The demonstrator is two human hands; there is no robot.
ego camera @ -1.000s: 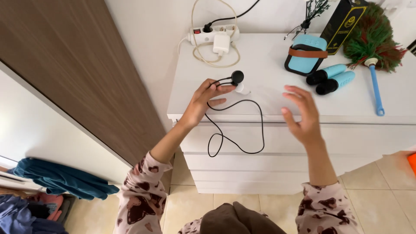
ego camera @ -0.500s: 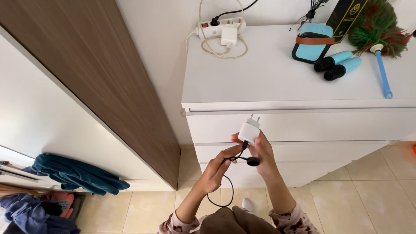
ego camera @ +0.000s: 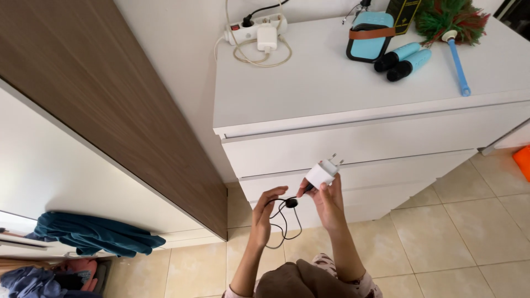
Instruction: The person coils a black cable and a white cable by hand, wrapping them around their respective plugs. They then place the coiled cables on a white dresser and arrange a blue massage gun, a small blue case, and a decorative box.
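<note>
My right hand (ego camera: 330, 203) holds a white plug adapter (ego camera: 322, 173) with its two prongs pointing up and right. A thin black cable (ego camera: 287, 219) runs from the adapter's underside and hangs in loops between my hands. My left hand (ego camera: 266, 213) pinches that cable next to a small round black puck (ego camera: 291, 202) on its end. Both hands are held in front of the lower drawers of a white chest of drawers (ego camera: 375, 140), well below its top.
On the chest's top lie a white power strip (ego camera: 255, 30) with plugs and a coiled cord, a blue case (ego camera: 369, 36), two blue cylinders (ego camera: 402, 59), and a green duster with a blue handle (ego camera: 456, 55). A wooden panel (ego camera: 105, 105) stands left; teal cloth (ego camera: 91, 234) lies lower left.
A second ago my hands were up on the chest's top with the cable. They have come down in front of the drawers, the right hand now holding the white adapter.
</note>
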